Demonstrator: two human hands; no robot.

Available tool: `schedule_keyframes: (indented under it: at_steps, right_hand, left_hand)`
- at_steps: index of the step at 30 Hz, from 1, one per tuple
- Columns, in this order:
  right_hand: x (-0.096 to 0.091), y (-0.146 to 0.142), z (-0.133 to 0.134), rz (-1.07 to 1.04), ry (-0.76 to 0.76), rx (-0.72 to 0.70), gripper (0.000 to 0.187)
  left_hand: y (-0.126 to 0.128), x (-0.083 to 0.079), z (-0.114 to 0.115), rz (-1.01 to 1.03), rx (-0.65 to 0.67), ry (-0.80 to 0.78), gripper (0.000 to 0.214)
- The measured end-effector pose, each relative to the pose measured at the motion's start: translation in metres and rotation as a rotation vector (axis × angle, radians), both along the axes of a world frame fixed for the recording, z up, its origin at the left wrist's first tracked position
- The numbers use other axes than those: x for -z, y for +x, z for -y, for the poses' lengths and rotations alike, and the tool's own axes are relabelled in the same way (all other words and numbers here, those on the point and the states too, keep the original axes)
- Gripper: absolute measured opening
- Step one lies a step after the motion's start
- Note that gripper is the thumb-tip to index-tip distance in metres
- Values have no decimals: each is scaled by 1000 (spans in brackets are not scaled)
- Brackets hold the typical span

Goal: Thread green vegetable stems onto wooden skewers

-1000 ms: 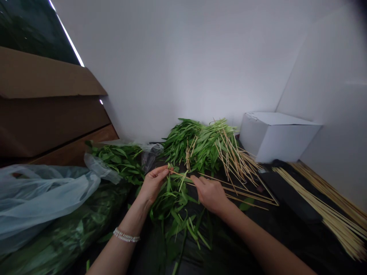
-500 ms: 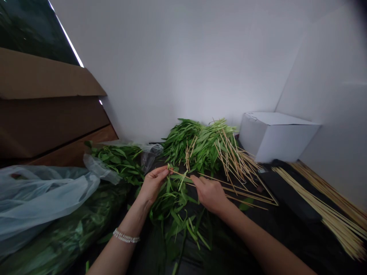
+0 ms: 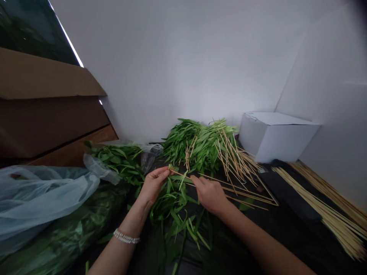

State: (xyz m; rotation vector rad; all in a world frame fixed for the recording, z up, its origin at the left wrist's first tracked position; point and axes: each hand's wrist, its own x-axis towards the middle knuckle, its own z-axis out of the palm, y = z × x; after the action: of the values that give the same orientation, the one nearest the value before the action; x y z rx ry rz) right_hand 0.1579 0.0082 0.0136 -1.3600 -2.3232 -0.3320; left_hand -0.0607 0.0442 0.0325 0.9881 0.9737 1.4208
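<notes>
My left hand (image 3: pixel 153 186), a beaded bracelet on its wrist, pinches a pale green stem (image 3: pixel 170 167) of leafy greens between thumb and fingertips. A thin bamboo skewer (image 3: pixel 180 174) runs from that stem to my right hand (image 3: pixel 210 194), whose fingers are closed round it. Whether the skewer's tip pierces the stem is too small to tell. Below and between both hands lie loose leafy greens (image 3: pixel 172 202). Several more skewers (image 3: pixel 246 194) stretch out beyond my right hand on the dark surface.
Skewered greens (image 3: pixel 206 147) are piled against the white wall. A white box (image 3: pixel 282 135) stands at right, near bundles of long sticks (image 3: pixel 323 202) on something black. At left are a plastic bag of greens (image 3: pixel 71 233), more leaves (image 3: pixel 119 160) and a cardboard box (image 3: pixel 51 122).
Almost nothing differs. Both hands keep the same grip on the stem and the skewer, in nearly the same place.
</notes>
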Motion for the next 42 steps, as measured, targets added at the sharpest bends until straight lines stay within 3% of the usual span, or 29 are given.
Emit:
schedule_keyframes:
  at_steps: [13,19,24,30,42]
  right_hand:
    - [0,-2,1,18,-26,2,41]
    - [2,-2,1,-3,-8,-16,41]
    - [2,-3,1,-11,-7,-25,40]
    - [4,-4,1,-23,-42,-49,40]
    - [7,-6,1,-50,-47,-87,40]
  left_hand:
    - [-1,7,-2,-106,-47,7,39]
    - [1,1,0,-12,18,-2,44]
    - [-1,-1,0,23,55,-43,28]
    - [1,0,2,-39,114,-31,20]
    - [13,5,9,-208,151,-40,24]
